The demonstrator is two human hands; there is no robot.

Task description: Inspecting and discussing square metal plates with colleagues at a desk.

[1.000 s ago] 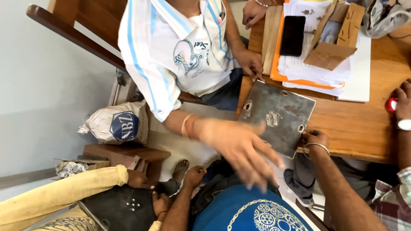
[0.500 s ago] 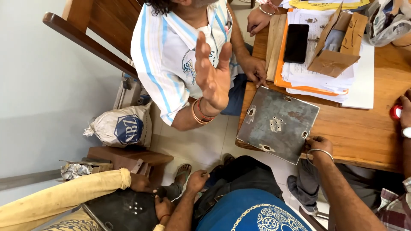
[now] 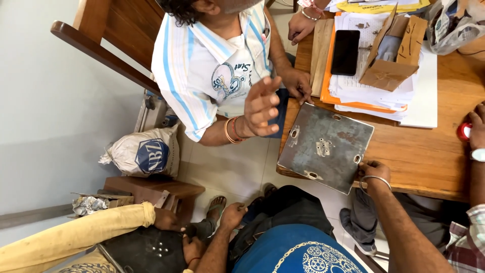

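A grey, worn metal plate (image 3: 326, 146) with slots and small holes lies on the near edge of the wooden table (image 3: 419, 156), partly overhanging it. My right hand (image 3: 373, 173), with a metal bangle on the wrist, grips the plate's near right corner. My left hand (image 3: 233, 214) rests flat on my dark-trousered knee and holds nothing. Across from me a seated person in a white, blue-striped shirt holds one hand (image 3: 262, 105) raised with fingers spread, just left of the plate.
On the table lie a black phone (image 3: 346, 50), stacked papers (image 3: 374, 91), an opened cardboard box (image 3: 389, 63) and a wooden strip (image 3: 321, 48). Another person's hand (image 3: 477, 124) is beside a red object (image 3: 464, 132). A yellow-sleeved arm (image 3: 76, 235) and a white sack (image 3: 146, 154) are at left.
The seated person's hand swung up from low near my lap to chest height and now sits slightly lower. My own hands and the plate have stayed in place.
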